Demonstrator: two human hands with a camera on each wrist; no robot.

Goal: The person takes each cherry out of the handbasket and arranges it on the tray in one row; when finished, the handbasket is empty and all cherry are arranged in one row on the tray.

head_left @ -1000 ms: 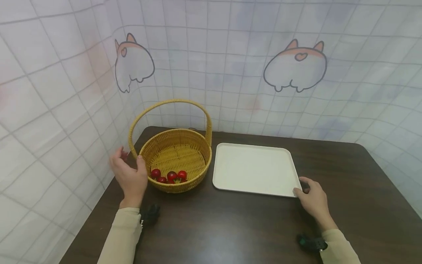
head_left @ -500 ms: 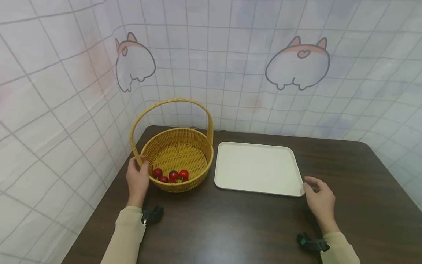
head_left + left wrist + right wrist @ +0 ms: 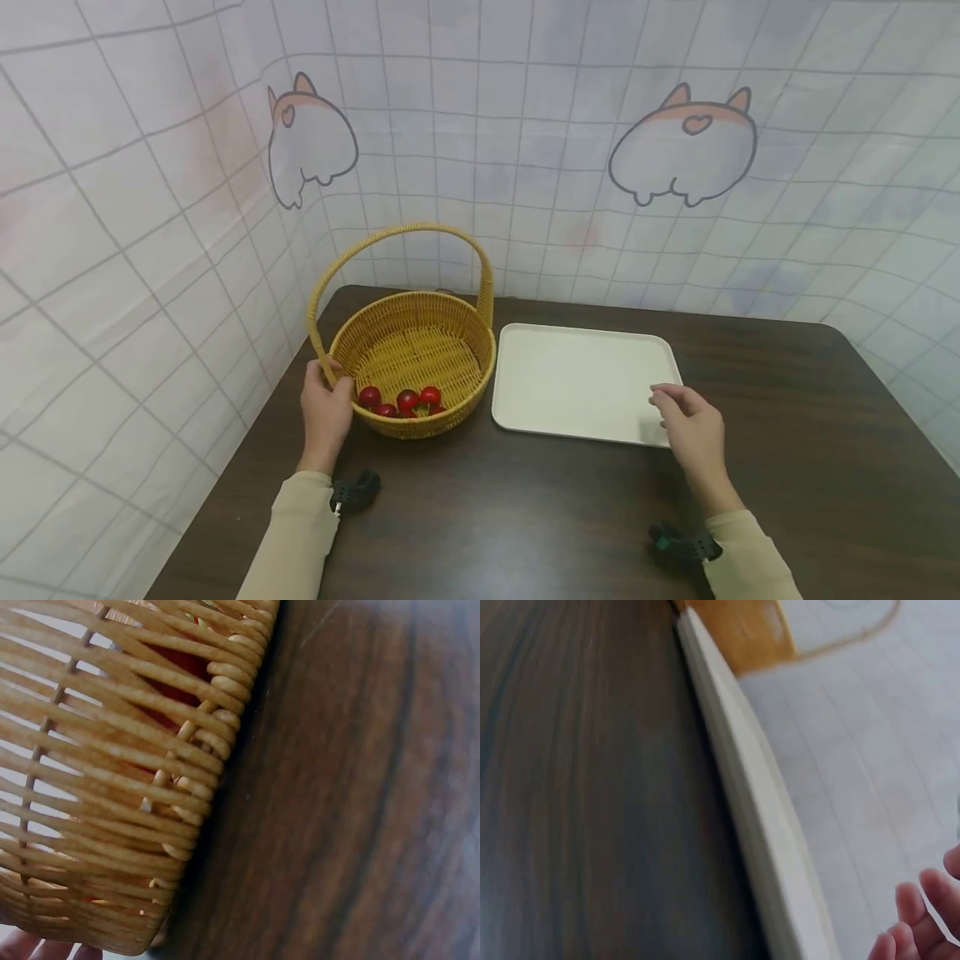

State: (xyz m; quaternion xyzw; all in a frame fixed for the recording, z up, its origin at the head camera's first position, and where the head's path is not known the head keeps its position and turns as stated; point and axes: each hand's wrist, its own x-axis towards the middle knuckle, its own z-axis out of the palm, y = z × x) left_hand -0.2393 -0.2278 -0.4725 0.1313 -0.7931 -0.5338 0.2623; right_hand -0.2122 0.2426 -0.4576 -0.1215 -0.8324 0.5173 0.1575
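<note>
At the left of the table stands a yellow woven basket (image 3: 422, 428) with a tall arched handle (image 3: 420, 227). Several glossy red round fruits (image 3: 407, 400) lie in its near side. My left hand (image 3: 324, 421) grips the basket's left side at the foot of the handle, thumb at the rim. The left wrist view shows its woven wall (image 3: 97, 765) close up, with fingertips (image 3: 52, 951) at the bottom. My right hand (image 3: 696, 433) hovers over the near right corner of a white tray (image 3: 585, 379), fingers loosely bent and holding nothing.
Everything stands on a dark wood table (image 3: 480, 508). A grid-patterned cloth (image 3: 547, 167) hangs behind and along the left side. The basket's right edge meets the tray's left edge in the head view.
My left hand has come in to grip the basket's side, and the basket has shifted slightly right. The right hand has left the tray's corner edge and moved left over the tray.
</note>
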